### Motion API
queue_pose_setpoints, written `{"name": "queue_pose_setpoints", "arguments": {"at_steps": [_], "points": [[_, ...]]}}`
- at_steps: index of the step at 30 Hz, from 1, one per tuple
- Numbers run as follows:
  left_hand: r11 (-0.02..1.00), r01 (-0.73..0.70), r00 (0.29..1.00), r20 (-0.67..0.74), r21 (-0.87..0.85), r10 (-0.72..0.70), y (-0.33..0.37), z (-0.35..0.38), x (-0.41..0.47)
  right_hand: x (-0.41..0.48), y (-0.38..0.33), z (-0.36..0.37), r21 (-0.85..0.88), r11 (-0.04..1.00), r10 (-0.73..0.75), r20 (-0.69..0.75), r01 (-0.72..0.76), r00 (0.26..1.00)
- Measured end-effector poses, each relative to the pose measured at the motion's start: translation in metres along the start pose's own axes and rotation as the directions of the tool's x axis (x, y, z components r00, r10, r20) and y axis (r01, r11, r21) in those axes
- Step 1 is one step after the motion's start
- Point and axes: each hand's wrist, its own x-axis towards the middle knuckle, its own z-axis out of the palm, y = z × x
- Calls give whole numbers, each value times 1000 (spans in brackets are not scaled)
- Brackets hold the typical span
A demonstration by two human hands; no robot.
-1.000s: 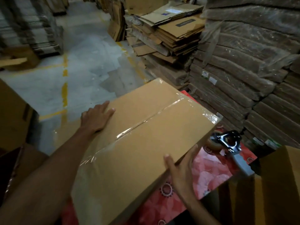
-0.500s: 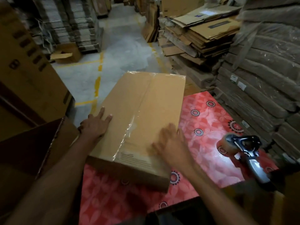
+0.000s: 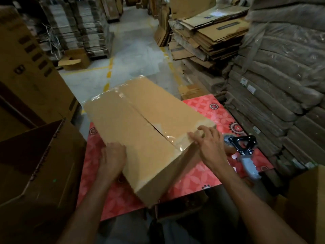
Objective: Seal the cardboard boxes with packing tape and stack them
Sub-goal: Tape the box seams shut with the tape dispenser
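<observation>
Swung diagonal: long tan cardboard box; left grip flat, right grip curled over taped edge; risk of peeling at seam gap.

The cardboard box lies askew on the table, its far end pointing toward the floor aisle, with the left hand against its near left side and the right hand on its near right corner. Just right of that hand the tape dispenser lies on the table, and further right stand wrapped bundles, with a stack of flattened cartons behind them. Left of the table sits an open carton with a taller box behind it, and another box stands at the near right.
</observation>
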Motion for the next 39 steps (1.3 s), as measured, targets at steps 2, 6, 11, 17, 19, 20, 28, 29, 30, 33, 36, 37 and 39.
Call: {"name": "queue_pose_setpoints", "arguments": {"at_steps": [2, 6, 11, 17, 19, 20, 28, 29, 30, 33, 36, 37, 39], "points": [[999, 31, 995, 94, 45, -35, 26, 1, -27, -3, -3, -5, 268, 946, 205, -57, -182, 977], [1000, 1, 999, -44, -11, -1, 47, -21, -38, -41, -27, -8, 381, 917, 161, -75, -121, 984], [887, -451, 889, -141, -105, 435, 50, 0, 0, -124, -72, 5, -9, 951, -294, 282, 309, 913], [833, -532, 847, -71, -155, 528, 71, 10, 21, -104, -21, 20, 11, 899, -420, 313, 438, 852], [851, -510, 860, -39, -124, 509, 82, 13, 25, -85, 2, 14, 102, 889, -453, 343, 447, 823], [865, -491, 870, -11, -101, 493, 92, 13, 27, -74, 12, 8, 142, 885, -465, 346, 444, 815], [915, -397, 916, 104, 76, 388, 166, -7, 59, 7, 77, -33, 306, 926, -336, 397, 222, 854], [903, -403, 915, 45, 146, 401, 173, -11, 61, 9, 83, -34, 335, 931, -257, 315, 146, 914], [887, -421, 899, -38, 190, 435, 180, -12, 65, 8, 92, -34, 336, 938, -154, 174, 88, 973], [704, -699, 686, -157, 128, 710, 195, -4, 78, -7, 109, -25, 340, 930, 237, -262, -140, 936], [469, -880, 470, 15, -67, 883, 206, 4, 90, -15, 128, -9, 439, 781, 590, -289, -444, 754], [451, -888, 451, 24, -87, 892, 210, 7, 94, -18, 139, -2, 412, 753, 637, -256, -514, 727], [447, -890, 448, 12, -89, 894, 217, 10, 100, -23, 166, 15, 278, 694, 713, -137, -664, 688]]}}
